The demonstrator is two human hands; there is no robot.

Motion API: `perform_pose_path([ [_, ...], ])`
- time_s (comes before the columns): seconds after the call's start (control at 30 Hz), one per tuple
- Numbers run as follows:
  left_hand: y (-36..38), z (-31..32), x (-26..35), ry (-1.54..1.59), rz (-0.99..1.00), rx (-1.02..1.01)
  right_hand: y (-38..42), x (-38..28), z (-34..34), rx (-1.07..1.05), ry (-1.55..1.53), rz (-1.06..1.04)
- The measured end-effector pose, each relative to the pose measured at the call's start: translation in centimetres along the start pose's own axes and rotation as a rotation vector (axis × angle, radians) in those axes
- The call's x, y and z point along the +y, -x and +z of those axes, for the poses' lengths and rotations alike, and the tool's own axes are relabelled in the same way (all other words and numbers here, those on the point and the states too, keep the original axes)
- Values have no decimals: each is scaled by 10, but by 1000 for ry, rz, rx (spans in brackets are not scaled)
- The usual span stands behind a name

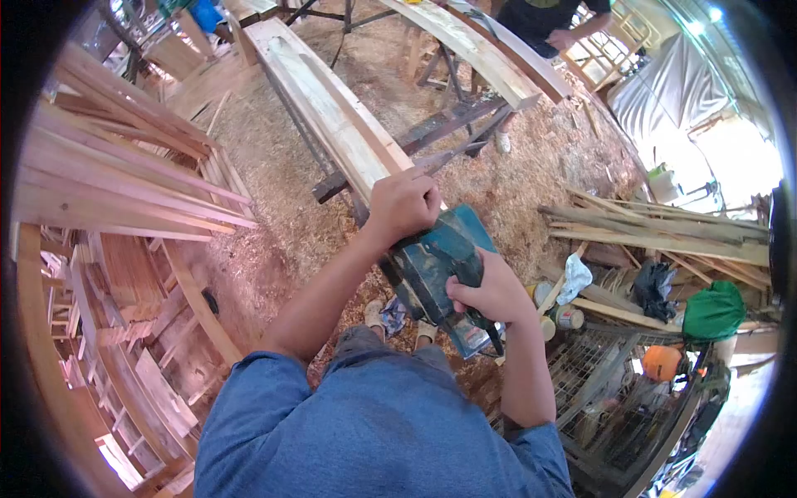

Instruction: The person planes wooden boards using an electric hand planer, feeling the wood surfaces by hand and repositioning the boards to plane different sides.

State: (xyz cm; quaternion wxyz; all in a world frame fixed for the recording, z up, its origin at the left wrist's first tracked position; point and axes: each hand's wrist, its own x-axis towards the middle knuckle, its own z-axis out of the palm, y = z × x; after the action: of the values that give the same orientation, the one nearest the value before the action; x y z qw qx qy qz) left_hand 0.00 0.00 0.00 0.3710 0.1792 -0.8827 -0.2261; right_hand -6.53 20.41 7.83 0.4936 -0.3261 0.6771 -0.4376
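Note:
A green power tool [436, 259], dusty and boxy, rests over the near end of a long pale wooden beam [332, 124]. My left hand [404, 205] is closed at the tool's front, knuckles up, beside the beam; what its fingers hold is hidden. My right hand [491, 290] wraps round the tool's rear handle, thumb across it. A black cord leaves the tool's back below my right hand. The beam lies on a dark metal stand [332, 187] and runs away from me toward the upper left.
More beams [477, 54] lie on stands ahead, near another person [552, 21]. Stacked boards [141, 187] fill the left. Wood shavings [531, 178] cover the floor. Scrap planks [664, 236], cans [568, 317] and a metal mesh rack [598, 373] are at right.

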Motion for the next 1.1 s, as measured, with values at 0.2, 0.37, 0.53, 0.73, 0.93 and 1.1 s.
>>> perform_pose_path([
  [0.2, -7, 2, -8, -58, 11, -162, 3, 7, -2, -32, -57, 21],
  [0.37, 4, 10, -58, 522, -634, -204, 54, 24, -30, 82, -189, 48],
  [0.53, 19, 24, -131, -344, -753, 69, 145, 78, -90, 342, -389, 147],
  [0.73, -16, 66, -128, -404, -1048, 132, 195, 184, -140, 839, -402, 219],
  [0.93, -15, 58, -138, -259, -1154, 25, 239, 290, -153, 1216, -791, 309],
  [1.1, -17, 59, -130, -263, -1178, 96, 274, 340, -170, 1245, -963, 346],
])
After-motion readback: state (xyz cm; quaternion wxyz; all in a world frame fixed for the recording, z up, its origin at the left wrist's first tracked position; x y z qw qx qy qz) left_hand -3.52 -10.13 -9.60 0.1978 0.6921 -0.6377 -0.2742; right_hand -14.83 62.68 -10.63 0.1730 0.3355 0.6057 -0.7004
